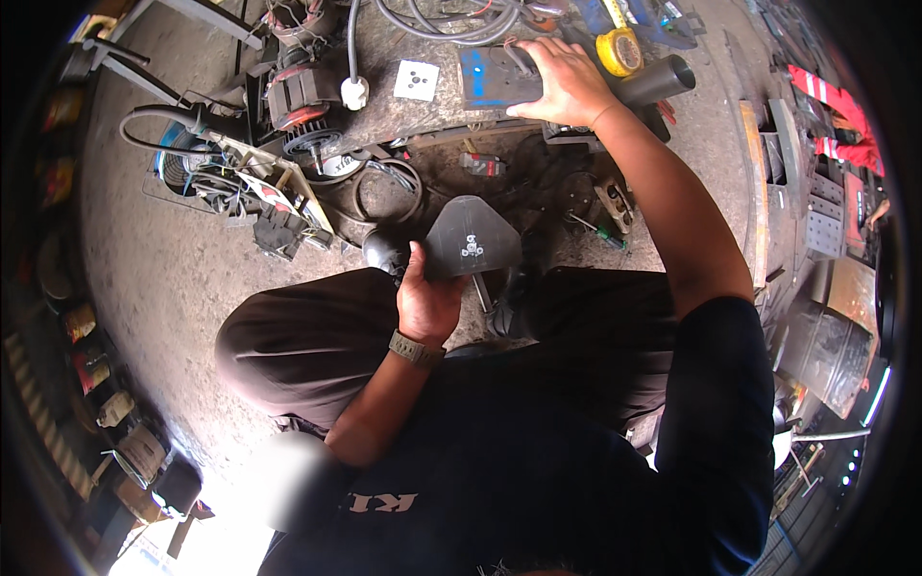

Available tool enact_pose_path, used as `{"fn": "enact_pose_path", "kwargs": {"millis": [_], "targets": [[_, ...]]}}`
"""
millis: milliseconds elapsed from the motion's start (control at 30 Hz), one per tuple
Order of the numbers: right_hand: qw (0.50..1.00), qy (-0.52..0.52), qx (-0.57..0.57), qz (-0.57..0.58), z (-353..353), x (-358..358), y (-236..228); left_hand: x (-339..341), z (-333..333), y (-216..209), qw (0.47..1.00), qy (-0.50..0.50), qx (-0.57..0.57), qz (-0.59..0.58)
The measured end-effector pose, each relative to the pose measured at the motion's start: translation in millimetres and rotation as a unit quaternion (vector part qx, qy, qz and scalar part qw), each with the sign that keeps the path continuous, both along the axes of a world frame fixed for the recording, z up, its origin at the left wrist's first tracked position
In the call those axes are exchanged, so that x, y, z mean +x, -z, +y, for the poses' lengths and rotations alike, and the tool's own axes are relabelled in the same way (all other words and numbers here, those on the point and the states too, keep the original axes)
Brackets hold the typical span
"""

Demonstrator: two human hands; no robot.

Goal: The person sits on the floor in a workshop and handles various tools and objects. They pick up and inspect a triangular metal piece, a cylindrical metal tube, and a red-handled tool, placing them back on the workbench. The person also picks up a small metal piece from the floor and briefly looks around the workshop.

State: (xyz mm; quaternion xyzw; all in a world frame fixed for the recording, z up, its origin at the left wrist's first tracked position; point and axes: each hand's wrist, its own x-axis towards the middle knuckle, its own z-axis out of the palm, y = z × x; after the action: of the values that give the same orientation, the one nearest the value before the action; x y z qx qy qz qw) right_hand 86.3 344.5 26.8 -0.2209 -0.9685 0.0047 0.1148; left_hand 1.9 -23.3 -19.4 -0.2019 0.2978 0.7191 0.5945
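Observation:
My left hand (429, 309), with a watch on its wrist, is closed around the lower edge of a dark grey, rounded triangular plate (473, 236). Small white marks show near the plate's middle, and its underside is hidden. Farther off, my right hand (569, 84) reaches over a dark flat metal piece (488, 79) with blue marks. Its fingers and thumb are spread across the right end of that piece, touching it, near a short curved rod (520, 58). Beside this hand lies a dark metal pipe (661, 81).
A yellow tape measure (619, 52) lies beyond my right hand. Left of the marked piece are a white square card (416, 81), a plug on a cable (354, 92) and a motor (305, 99). A green-handled screwdriver (609, 237) and coiled cable (388, 190) lie nearer me.

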Motion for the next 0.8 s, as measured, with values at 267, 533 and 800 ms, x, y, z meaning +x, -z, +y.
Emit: {"fn": "enact_pose_path", "kwargs": {"millis": [267, 533, 800], "targets": [[1.0, 0.003, -0.005, -0.009, -3, -3, -5, -2, 1, -3, 1.0, -0.014, -0.004, -0.019], [1.0, -0.006, 0.003, 0.001, 1, 0, 3, -3, 4, -9, 0.999, -0.025, -0.001, -0.025], [0.998, 0.0, -0.061, -0.023, -11, -6, -24, -2, 2, -3, 0.996, -0.017, -0.089, -0.001]]}}
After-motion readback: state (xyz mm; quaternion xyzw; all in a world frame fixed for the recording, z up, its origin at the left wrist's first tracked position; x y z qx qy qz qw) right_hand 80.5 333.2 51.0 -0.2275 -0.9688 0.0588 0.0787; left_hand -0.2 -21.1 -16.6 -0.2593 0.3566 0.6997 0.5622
